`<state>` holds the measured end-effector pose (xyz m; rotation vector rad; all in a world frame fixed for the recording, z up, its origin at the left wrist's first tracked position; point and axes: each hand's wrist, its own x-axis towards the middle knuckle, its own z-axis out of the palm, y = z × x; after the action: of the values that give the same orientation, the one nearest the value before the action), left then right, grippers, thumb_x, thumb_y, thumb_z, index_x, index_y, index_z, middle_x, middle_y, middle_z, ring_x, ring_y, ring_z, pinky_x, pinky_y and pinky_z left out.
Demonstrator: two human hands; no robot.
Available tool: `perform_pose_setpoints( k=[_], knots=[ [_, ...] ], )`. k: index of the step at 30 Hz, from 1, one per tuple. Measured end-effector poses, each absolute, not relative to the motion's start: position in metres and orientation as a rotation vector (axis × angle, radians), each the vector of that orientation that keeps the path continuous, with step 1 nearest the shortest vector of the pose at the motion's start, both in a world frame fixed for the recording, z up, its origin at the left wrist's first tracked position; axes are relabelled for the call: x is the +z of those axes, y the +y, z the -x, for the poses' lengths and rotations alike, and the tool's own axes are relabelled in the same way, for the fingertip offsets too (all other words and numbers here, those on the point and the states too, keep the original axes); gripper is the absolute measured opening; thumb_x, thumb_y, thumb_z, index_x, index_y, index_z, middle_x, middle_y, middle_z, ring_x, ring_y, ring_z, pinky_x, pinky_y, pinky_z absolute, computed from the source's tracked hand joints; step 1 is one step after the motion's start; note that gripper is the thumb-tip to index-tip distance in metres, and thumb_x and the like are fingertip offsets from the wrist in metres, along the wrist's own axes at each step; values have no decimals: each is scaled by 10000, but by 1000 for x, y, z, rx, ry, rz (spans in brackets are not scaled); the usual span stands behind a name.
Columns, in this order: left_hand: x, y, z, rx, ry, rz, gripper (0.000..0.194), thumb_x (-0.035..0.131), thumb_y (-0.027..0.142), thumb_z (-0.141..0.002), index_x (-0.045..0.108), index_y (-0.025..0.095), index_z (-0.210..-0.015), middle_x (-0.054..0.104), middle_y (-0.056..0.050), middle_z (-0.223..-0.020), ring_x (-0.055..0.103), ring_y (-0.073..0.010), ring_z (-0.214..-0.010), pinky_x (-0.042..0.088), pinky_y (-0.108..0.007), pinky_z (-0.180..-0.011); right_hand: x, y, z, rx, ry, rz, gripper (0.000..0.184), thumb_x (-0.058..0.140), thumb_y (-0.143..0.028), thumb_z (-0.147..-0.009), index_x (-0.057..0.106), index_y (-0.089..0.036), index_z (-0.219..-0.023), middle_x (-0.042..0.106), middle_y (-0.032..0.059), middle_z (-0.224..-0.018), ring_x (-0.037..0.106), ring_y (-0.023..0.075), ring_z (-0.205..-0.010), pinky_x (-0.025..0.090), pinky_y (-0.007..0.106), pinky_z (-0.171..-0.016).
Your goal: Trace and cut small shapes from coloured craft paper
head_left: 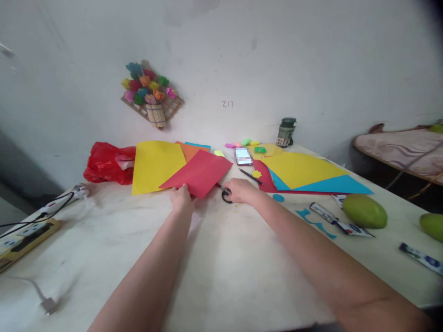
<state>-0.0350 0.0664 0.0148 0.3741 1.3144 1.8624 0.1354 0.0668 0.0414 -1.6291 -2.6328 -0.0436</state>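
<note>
My left hand (182, 198) pinches the lower edge of a sheet of red paper (204, 173), which is tilted above the table. My right hand (239, 190) is closed on a pair of black-handled scissors (226, 194). One handle loop shows below the fingers, and the blades point left at the red paper's right side, their tips partly hidden. Behind the red sheet lie yellow paper (155, 166) and orange paper (190, 151). A black pencil (251, 176) and a small yellow paper flower (256, 174) rest just beyond my right hand.
Yellow (304, 170) and blue sheets (332, 185) lie at right, near blue paper scraps (314, 223), glue tubes (323, 213) and a green mango (365, 211). A phone (243, 157) and bottle (286, 132) stand behind. At left are a red plastic bag (107, 162) and power strip (29, 240).
</note>
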Motion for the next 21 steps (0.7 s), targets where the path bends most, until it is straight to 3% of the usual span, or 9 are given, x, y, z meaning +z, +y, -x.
perform_pose_setpoints(
  k=[9, 13, 17, 21],
  knots=[
    [9, 73, 40, 1864, 1202, -301, 195, 470, 41, -690, 490, 198, -805, 549, -25, -801, 571, -131, -624, 499, -302, -582, 45, 86, -164, 157, -2434, 1589, 380, 561, -280, -659, 574, -318, -1037, 643, -17, -936, 578, 153, -777, 365, 203, -554],
    [10, 74, 39, 1849, 1219, -268, 194, 475, 42, -692, 496, 197, -808, 547, -23, -791, 575, -136, -660, 499, -296, -611, 42, 94, -182, -74, -2420, 1696, 359, 524, -206, -701, 580, -301, -1043, 631, 21, -976, 570, 181, -836, 370, 224, -593],
    [9, 74, 39, 1834, 1236, -295, 170, 473, 43, -695, 486, 187, -784, 534, -16, -748, 563, -134, -613, 499, -309, -584, 32, 95, -188, -246, -2516, 1734, 270, 483, -135, -723, 633, -229, -927, 635, 68, -876, 569, 192, -808, 377, 247, -619],
    [8, 74, 39, 1843, 1297, -346, 153, 485, 46, -690, 478, 183, -757, 522, -7, -715, 550, -128, -577, 495, -303, -554, 37, 89, -182, -331, -2512, 1684, 267, 474, -158, -731, 628, -194, -946, 583, 102, -1024, 489, 235, -994, 375, 269, -685]
  ],
)
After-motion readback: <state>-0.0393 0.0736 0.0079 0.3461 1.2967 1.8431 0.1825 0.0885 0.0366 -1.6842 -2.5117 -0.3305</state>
